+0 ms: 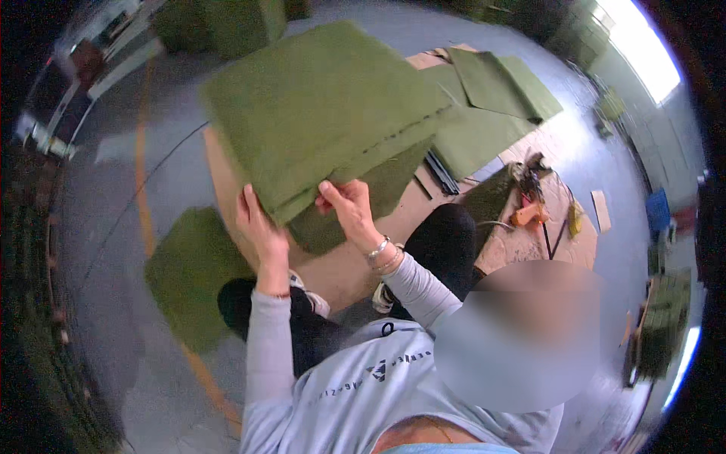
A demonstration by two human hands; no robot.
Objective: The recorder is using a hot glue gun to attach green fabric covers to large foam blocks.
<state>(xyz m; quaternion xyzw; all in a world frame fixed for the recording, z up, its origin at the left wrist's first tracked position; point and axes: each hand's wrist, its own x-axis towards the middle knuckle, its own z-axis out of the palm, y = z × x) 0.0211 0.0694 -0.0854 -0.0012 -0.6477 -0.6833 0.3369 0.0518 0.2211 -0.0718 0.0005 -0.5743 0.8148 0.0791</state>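
Site type: workshop or factory floor, probably fabric or sheet-goods work. Basis: broad, smooth grey floor [106, 227] crossed by an orange-yellow marking line [142, 136]. Large olive-green rectangular sheet [318, 106] in the foreground; further flat olive-green pieces [499, 87] spread to its right. Orange-handled hand tool [529, 215] lies on a flat brown cardboard piece [514, 253]. Bulky dark-green stacks [242, 26] stand at the far side. Bright rectangular opening [643, 49] at upper right; window or doorway, cannot tell.
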